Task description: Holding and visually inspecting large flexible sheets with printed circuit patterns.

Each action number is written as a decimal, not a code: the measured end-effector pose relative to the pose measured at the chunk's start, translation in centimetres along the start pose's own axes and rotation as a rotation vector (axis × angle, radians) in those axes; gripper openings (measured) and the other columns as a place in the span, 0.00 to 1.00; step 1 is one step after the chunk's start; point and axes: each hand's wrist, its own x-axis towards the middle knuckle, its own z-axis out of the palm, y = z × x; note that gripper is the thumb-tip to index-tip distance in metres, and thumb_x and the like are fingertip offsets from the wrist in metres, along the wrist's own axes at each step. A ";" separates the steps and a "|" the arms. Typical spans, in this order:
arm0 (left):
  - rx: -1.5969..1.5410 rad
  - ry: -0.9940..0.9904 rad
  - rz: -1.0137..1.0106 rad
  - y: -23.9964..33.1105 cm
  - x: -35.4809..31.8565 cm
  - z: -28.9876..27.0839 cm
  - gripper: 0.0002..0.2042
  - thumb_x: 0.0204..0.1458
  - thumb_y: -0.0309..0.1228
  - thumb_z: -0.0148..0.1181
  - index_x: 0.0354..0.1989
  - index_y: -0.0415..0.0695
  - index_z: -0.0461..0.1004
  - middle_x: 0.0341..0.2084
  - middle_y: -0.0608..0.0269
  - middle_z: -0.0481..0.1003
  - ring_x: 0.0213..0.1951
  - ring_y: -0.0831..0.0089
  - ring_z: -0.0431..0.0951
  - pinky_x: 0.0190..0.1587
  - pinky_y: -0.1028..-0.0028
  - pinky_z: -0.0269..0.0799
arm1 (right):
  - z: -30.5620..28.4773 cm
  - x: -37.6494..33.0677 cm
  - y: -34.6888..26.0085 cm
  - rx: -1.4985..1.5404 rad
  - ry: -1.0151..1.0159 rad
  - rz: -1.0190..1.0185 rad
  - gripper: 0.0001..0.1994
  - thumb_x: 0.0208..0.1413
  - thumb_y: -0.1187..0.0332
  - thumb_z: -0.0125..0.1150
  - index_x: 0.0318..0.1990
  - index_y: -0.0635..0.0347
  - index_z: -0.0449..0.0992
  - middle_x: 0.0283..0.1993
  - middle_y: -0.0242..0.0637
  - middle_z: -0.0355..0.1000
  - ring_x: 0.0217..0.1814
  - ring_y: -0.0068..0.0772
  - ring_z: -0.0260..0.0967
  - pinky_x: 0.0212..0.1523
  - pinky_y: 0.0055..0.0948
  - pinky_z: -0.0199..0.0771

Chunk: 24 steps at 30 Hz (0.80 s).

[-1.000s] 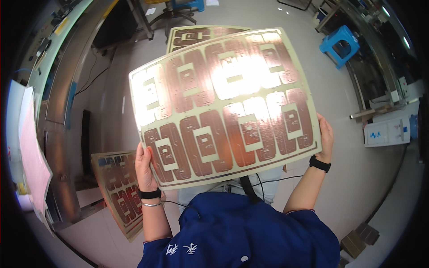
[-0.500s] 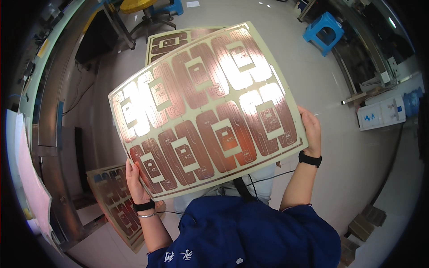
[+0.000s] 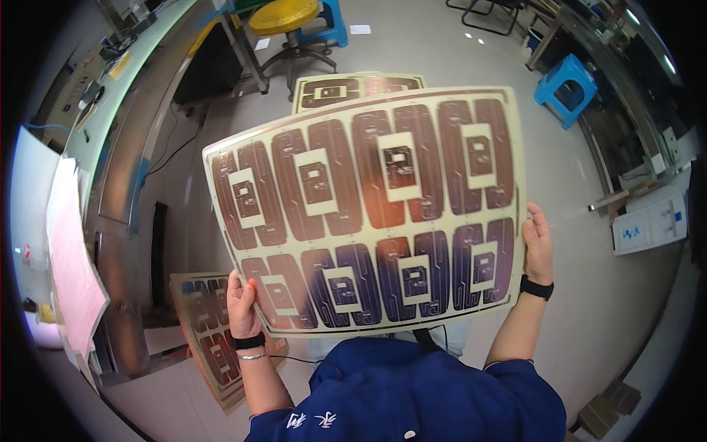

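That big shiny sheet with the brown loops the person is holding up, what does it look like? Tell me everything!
The big cream-coloured flexible sheet with coppery-brown coil patterns is thin and glossy. It carries two rows of looped tracks, each ringing a pale rectangle with a small dark centre. The lower row looks bluish-purple. It is held up flat, facing the camera and slightly tilted. The left hand grips its lower left corner, and the right hand grips its right edge.

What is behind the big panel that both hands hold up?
Behind the panel, the top of a second, similar panel shows above its upper edge, with grey floor around. The rest of that second panel and the floor directly behind are covered.
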 end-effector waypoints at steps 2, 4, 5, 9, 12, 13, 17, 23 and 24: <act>0.015 0.009 0.018 1.0 0.6 0.5 0.16 0.54 0.27 0.53 0.50 0.39 0.62 0.43 0.61 0.72 0.44 0.77 0.72 0.48 0.78 0.68 | 0.3 0.6 -0.8 -0.068 -0.046 -0.096 0.17 0.59 0.65 0.50 0.52 0.65 0.63 0.47 0.35 0.68 0.48 0.22 0.64 0.49 0.22 0.64; 0.075 0.090 0.134 2.1 1.2 1.4 0.13 0.55 0.26 0.52 0.48 0.39 0.64 0.37 0.63 0.73 0.39 0.80 0.73 0.41 0.81 0.70 | -0.2 0.8 -0.8 -0.089 -0.062 -0.123 0.16 0.59 0.66 0.50 0.51 0.64 0.63 0.48 0.34 0.67 0.50 0.22 0.62 0.52 0.23 0.61; 0.122 0.045 0.138 2.3 1.2 -0.2 0.09 0.55 0.27 0.51 0.44 0.41 0.65 0.32 0.65 0.73 0.35 0.80 0.73 0.33 0.80 0.70 | -0.5 0.9 -0.7 -0.097 -0.052 -0.159 0.16 0.59 0.65 0.50 0.51 0.62 0.63 0.48 0.34 0.67 0.50 0.23 0.63 0.52 0.24 0.61; 0.058 0.052 0.365 4.3 1.4 3.6 0.06 0.55 0.27 0.52 0.40 0.42 0.66 0.31 0.62 0.73 0.37 0.73 0.73 0.37 0.72 0.71 | -1.2 1.1 -0.2 -0.010 0.011 -0.249 0.14 0.59 0.67 0.50 0.51 0.59 0.64 0.50 0.34 0.66 0.52 0.26 0.63 0.54 0.28 0.62; 0.303 0.027 0.620 3.3 3.3 3.3 0.09 0.54 0.25 0.52 0.44 0.42 0.66 0.38 0.55 0.73 0.39 0.68 0.74 0.44 0.69 0.72 | -1.1 1.9 0.5 0.104 0.124 -0.329 0.15 0.56 0.70 0.53 0.51 0.56 0.64 0.54 0.36 0.65 0.56 0.32 0.62 0.54 0.34 0.64; 0.226 -0.226 0.604 3.0 4.8 1.4 0.10 0.52 0.22 0.51 0.43 0.40 0.67 0.46 0.50 0.67 0.47 0.66 0.70 0.49 0.66 0.70 | -1.0 2.8 0.9 0.118 -0.012 -0.458 0.15 0.56 0.70 0.51 0.52 0.56 0.63 0.54 0.38 0.64 0.56 0.32 0.61 0.54 0.35 0.65; -0.090 0.036 0.446 3.1 3.3 7.0 0.12 0.46 0.17 0.55 0.40 0.38 0.68 0.58 0.52 0.58 0.55 0.63 0.65 0.56 0.65 0.67 | -0.2 3.6 0.8 0.497 -0.232 -0.113 0.18 0.54 0.67 0.45 0.52 0.57 0.64 0.51 0.43 0.67 0.51 0.36 0.66 0.47 0.39 0.73; -0.063 0.227 0.250 4.1 2.8 9.8 0.23 0.48 0.20 0.57 0.53 0.42 0.60 0.45 0.53 0.70 0.42 0.69 0.76 0.42 0.74 0.78 | 5.8 0.7 -1.1 0.614 0.080 0.142 0.21 0.57 0.57 0.40 0.51 0.64 0.67 0.42 0.45 0.71 0.40 0.35 0.73 0.34 0.34 0.80; -0.142 0.255 0.232 4.1 2.7 10.1 0.23 0.47 0.20 0.58 0.53 0.42 0.60 0.45 0.54 0.71 0.42 0.70 0.76 0.42 0.74 0.78 | 6.1 0.4 -1.3 0.493 0.160 0.062 0.22 0.59 0.56 0.39 0.50 0.65 0.67 0.42 0.44 0.71 0.42 0.33 0.72 0.36 0.31 0.80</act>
